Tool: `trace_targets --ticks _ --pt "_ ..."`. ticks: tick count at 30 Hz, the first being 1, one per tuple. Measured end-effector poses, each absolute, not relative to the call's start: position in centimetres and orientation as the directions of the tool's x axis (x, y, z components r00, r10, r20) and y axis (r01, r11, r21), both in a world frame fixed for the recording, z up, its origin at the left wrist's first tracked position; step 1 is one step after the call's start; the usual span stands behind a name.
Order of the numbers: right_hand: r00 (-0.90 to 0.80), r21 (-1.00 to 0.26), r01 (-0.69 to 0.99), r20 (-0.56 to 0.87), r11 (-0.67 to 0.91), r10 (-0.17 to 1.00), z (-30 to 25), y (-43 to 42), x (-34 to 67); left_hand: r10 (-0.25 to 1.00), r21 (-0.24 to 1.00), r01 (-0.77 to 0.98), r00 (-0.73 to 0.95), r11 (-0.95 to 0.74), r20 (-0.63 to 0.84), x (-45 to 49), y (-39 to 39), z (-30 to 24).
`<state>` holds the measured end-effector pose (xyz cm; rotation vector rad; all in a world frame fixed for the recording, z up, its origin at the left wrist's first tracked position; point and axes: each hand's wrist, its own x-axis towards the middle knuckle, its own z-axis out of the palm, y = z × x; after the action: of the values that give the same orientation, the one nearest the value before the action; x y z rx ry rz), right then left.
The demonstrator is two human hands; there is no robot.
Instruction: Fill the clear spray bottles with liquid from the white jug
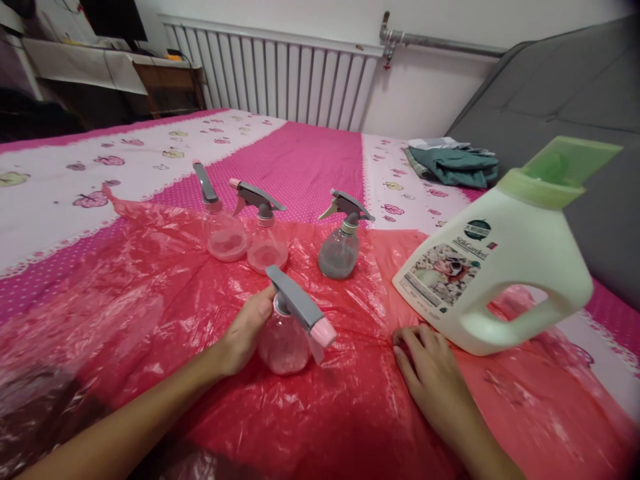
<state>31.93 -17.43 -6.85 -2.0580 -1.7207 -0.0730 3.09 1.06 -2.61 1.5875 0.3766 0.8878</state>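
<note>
My left hand (245, 333) is closed around a clear, pink-tinted spray bottle (285, 343). Its grey trigger head with a pink nozzle points right and toward me. Low on the right, my right hand (425, 357) rests on a red plastic sheet (345, 413), fingers loosely bent and holding nothing I can see. Just beyond it stands a large white detergent jug (500, 267) with a green cap. Behind the held bottle are two pink-tinted spray bottles (225, 237) (267, 250) and a greyish spray bottle (339, 253), each with some liquid inside.
The sheet lies over a bed with a pink patterned cover (320, 160). Folded clothes (453, 163) sit at the back right, near a grey headboard (565, 87). A white radiator (280, 73) lines the wall. A desk with a monitor (113, 23) stands at the back left.
</note>
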Motion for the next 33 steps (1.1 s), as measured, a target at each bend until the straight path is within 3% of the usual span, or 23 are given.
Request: trace_targets --ticks 7,16,21,33 --pt "0.214 -0.31 0.944 0.316 -0.112 0.924 -6.7 -17.5 31.9 0.641 0.905 -0.289 0.639 -0.311 0.424 2.8 1.0 -3.1" --pt "0.219 -0.313 0.943 0.315 -0.116 0.924 -6.8 -17.5 31.9 0.655 0.971 -0.197 0.717 -0.139 0.239 3.4 1.2 -1.8" --pt "0.211 -0.313 0.944 0.316 -0.109 0.925 -6.8 -17.4 31.9 0.65 0.966 -0.237 0.718 -0.108 0.249 3.7 1.1 -2.0" --pt "0.224 -0.316 0.941 0.308 -0.122 0.925 -6.7 -17.5 31.7 0.672 0.91 -0.256 0.614 -0.326 0.414 3.0 0.9 -2.4"
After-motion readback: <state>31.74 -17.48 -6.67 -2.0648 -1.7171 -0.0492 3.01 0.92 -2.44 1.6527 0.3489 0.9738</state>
